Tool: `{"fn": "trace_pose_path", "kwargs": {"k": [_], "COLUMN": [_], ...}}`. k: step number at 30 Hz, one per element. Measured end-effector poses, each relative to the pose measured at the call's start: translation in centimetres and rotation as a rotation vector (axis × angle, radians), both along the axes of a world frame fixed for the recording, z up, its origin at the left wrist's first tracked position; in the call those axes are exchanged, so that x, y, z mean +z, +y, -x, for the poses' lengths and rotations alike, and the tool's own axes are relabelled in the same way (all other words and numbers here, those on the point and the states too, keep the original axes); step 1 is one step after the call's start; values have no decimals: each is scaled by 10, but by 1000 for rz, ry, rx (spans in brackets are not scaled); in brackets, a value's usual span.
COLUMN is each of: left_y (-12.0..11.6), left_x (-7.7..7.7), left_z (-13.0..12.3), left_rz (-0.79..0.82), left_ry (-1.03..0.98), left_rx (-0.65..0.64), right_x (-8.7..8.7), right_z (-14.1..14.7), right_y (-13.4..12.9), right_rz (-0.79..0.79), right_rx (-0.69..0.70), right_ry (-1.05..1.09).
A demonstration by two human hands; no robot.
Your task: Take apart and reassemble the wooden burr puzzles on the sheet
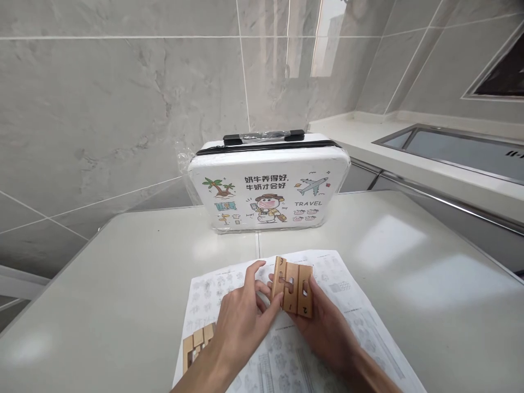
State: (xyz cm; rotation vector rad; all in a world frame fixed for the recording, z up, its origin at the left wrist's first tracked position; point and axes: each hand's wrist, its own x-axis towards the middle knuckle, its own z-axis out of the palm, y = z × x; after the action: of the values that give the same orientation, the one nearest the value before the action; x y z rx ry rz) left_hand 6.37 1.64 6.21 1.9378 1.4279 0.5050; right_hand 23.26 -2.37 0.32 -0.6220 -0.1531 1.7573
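Three notched wooden puzzle pieces are held side by side above a printed sheet, with dark numerals on their ends and slots cut through their middles. My right hand grips them from the right and below, its thumb along the right edge. At the leftmost piece, which sits slightly tilted and higher than the others, my left hand pinches with the thumb in front; its index finger is raised off the wood. More wooden pieces lie on the sheet at lower left, partly hidden by my left forearm.
Under my hands the printed instruction sheet spreads over the white table. A white cartoon-printed suitcase, wrapped in plastic, stands at the back by the grey tiled wall. To the right is a counter with a dark-framed glass panel.
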Motion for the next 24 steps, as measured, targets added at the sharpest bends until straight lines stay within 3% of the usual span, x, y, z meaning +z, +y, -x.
{"fn": "trace_pose_path", "kwargs": {"k": [6,13,24], "left_y": [9,11,10], "left_x": [14,21,26], "left_z": [3,-4,-1], "left_rz": [-162,-270,-137], "left_ry": [-188,-181,-174], "left_rx": [64,-43,-77], "right_x": [4,0,0], "right_z": [-3,-2,-1], "right_y": [1,1,-1], "right_rz": [20,-42,-83], "right_rx": [-2,40,25], "right_ry": [-16,-46,-197]}}
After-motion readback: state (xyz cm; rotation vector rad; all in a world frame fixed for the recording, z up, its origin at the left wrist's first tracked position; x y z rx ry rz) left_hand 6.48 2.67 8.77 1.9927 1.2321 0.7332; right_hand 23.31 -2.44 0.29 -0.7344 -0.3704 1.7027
